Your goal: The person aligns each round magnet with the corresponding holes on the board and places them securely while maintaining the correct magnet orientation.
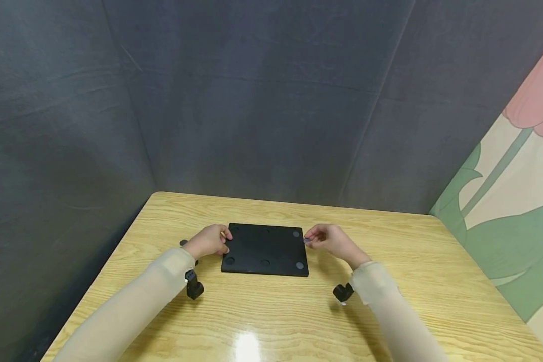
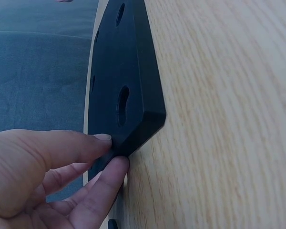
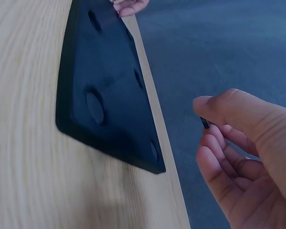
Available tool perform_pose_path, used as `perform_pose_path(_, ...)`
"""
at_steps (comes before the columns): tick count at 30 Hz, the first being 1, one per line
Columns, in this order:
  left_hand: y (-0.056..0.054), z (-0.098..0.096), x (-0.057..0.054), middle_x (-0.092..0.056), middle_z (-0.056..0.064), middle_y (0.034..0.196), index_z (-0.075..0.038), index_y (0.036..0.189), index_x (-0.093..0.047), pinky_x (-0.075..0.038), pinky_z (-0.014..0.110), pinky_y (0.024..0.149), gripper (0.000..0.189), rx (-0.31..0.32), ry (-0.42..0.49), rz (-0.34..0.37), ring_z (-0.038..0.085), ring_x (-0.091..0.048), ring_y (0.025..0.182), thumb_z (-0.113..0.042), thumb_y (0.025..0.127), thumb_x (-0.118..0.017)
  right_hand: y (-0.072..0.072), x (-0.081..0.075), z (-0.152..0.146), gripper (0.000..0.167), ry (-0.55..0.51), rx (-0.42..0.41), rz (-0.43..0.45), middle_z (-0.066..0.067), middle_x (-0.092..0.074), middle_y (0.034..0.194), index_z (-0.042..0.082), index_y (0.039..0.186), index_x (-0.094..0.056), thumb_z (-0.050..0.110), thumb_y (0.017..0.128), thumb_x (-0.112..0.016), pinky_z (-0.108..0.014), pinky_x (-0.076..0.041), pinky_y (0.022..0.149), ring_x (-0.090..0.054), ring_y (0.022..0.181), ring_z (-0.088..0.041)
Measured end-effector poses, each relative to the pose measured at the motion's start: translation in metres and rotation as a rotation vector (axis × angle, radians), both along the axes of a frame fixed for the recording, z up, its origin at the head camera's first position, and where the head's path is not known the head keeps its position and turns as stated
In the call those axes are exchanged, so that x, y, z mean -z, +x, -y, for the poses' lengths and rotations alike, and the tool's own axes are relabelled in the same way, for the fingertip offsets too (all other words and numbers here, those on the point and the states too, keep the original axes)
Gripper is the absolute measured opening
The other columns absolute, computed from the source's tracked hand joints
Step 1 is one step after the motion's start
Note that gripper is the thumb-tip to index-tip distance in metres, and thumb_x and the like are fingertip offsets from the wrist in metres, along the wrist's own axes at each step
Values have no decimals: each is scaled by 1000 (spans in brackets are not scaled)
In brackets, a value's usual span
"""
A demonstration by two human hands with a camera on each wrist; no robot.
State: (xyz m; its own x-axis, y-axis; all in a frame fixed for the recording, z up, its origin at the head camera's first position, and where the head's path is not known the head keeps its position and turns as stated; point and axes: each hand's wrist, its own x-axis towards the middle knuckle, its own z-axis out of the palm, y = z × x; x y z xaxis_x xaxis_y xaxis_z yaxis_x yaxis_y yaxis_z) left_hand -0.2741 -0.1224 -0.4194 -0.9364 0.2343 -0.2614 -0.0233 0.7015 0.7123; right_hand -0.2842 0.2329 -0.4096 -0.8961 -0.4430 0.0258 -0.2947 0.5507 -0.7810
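Observation:
A flat black board [image 1: 262, 249] with several round recesses lies on the table. At its left edge my left hand [image 1: 209, 241] pinches it, thumb on the upper face and a finger against the side, as the left wrist view of the hand [image 2: 62, 176] shows. My right hand [image 1: 332, 241] is just off the board's right edge. Between its thumb and fingertips it pinches a small, thin dark disc [image 3: 204, 122], seen edge-on in the right wrist view. A round recess [image 3: 95, 107] near the board's corner looks shallow; the two on the right side appear greyer in the head view.
Small dark round pieces [image 1: 183, 243] lie on the wooden table [image 1: 271, 311] left of the board, partly behind the left wrist. A dark curtain [image 1: 262, 110] hangs behind the table's far edge. A painted floral wall [image 1: 516, 211] stands at the right.

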Motion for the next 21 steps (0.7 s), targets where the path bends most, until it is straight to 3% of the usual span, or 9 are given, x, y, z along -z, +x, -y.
perform_pose_path(3,0,0,0,-52,7,87,-3,109,-60,-50,30,63,29,1,3,0,17,-54,67,2,82,-71,5,-5,6,17,-14,-16,7,-12,-68,91,-4,102,-67,-2,85,-66,-21,-52,71,-63,82,-18)
perform_pose_path(21,0,0,-1,-52,7,86,-3,108,-60,-48,29,62,29,-5,10,10,17,-52,64,3,81,-71,10,2,36,16,-10,-79,52,-7,-66,89,1,99,-68,0,83,-72,-21,-50,67,-57,75,-12)
